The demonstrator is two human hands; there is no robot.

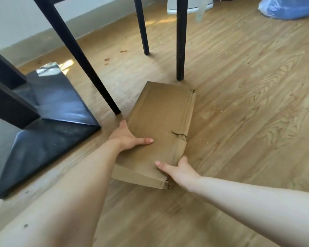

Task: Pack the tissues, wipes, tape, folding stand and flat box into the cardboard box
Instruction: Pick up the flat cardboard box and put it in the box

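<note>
A closed brown cardboard box (159, 122) lies flat on the wooden floor, with a tear along its right edge. My left hand (128, 136) grips its left edge, thumb on top and fingers under the side. At the near right corner my right hand (178, 170) holds the box, thumb on top. The tissues, wipes, tape and folding stand are out of sight.
A black table base (43, 125) stands left of the box. Black chair legs (181, 41) rise just behind it, one leg (89, 68) close to my left hand. A blue plastic bag (289, 8) lies at the far right.
</note>
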